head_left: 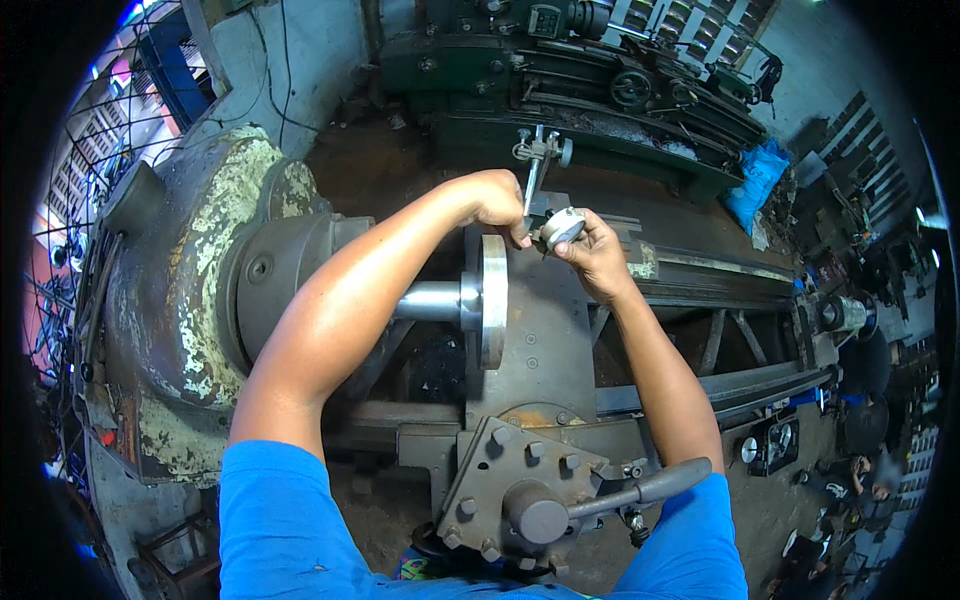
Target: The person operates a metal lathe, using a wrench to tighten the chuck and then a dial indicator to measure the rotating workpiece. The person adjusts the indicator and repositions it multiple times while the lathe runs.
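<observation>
My right hand grips a round dial indicator by its rim, thumb and fingers closed on it. Beside it my left hand is closed, fingers curled at the lower end of the metal rod of an indicator stand; the exact grip is partly hidden. A clamp with a knob tops the stand. Just nearer to me, a shiny steel disc on a shaft sticks out from the lathe chuck. My left forearm passes over the chuck and hides part of it.
The lathe's tool post with its long handle stands close in front of my body. Lathe bed rails run right to the tailstock. Behind are a green lathe and a blue sack. People sit at the far right.
</observation>
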`<act>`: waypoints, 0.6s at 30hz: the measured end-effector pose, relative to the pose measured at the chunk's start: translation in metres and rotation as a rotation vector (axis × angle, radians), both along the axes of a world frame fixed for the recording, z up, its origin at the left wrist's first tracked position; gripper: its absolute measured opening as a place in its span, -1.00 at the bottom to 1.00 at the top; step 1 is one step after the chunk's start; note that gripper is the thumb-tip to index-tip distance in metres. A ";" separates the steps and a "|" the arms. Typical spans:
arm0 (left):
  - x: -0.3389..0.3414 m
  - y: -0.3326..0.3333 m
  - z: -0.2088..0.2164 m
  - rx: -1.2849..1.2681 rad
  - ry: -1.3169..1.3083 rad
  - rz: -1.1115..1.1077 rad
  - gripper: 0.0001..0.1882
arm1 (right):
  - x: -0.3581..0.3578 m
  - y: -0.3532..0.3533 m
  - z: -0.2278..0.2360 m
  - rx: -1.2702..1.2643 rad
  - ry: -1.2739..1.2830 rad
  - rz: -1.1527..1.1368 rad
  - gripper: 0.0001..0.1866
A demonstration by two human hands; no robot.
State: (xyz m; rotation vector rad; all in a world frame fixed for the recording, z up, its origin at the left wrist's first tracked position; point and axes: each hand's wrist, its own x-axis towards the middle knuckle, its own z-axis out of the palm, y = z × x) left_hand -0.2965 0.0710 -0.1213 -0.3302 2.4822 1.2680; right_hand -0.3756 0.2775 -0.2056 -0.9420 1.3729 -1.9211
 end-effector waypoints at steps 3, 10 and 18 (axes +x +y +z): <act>0.002 0.002 0.003 0.136 -0.051 0.090 -0.79 | 0.001 0.010 0.015 0.078 -0.021 -0.025 -0.59; 0.013 0.008 0.031 0.276 -0.064 0.099 -0.61 | 0.007 0.020 0.034 -0.075 -0.306 0.045 -0.65; 0.044 0.032 0.076 0.562 0.240 -0.064 -0.64 | 0.015 0.031 0.096 -0.216 -0.356 0.220 -0.61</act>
